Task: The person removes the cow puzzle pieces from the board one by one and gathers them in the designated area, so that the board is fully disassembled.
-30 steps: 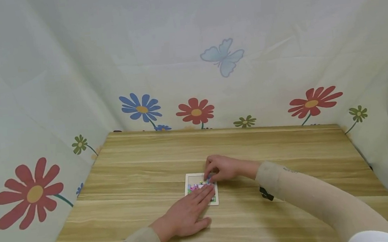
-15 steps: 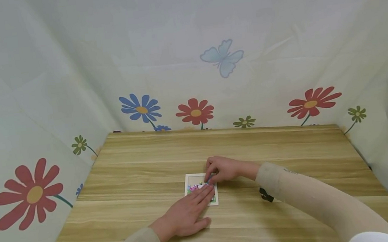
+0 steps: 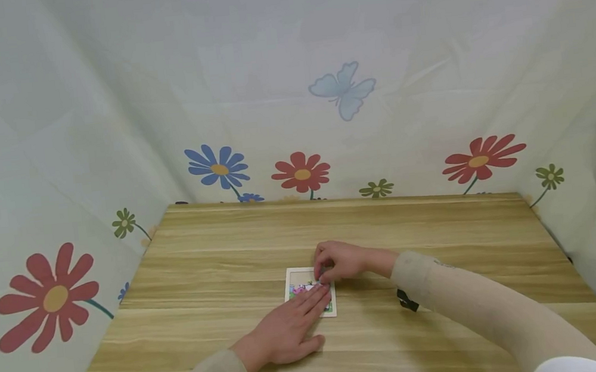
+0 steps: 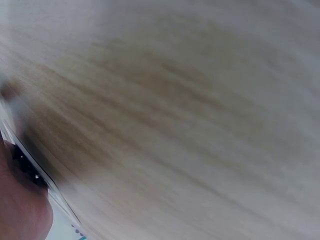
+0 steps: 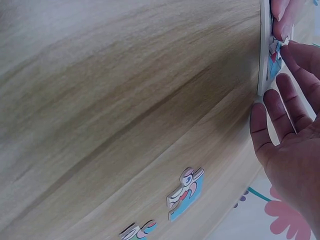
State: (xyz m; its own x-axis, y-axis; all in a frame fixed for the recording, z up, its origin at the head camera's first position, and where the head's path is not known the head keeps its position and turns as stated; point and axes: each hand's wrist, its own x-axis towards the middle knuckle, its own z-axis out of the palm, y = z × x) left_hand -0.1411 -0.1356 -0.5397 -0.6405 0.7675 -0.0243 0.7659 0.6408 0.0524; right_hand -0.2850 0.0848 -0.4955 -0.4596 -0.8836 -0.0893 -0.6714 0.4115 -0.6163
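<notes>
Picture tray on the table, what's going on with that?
A person is working with both hands on what looks like a small jigsaw in a white-edged tray on a wooden table. The left hand lies across the picture; the right hand seems to pinch a small piece at its far right. The far part is unfilled, and two loose pieces lie outside the tray.

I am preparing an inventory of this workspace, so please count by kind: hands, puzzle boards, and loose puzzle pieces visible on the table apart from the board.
Hands: 2 (left hand, right hand)
Puzzle boards: 1 (white-rimmed board)
Loose pieces: 2 (upper piece, lower piece, right wrist view)
Total: 5
</notes>
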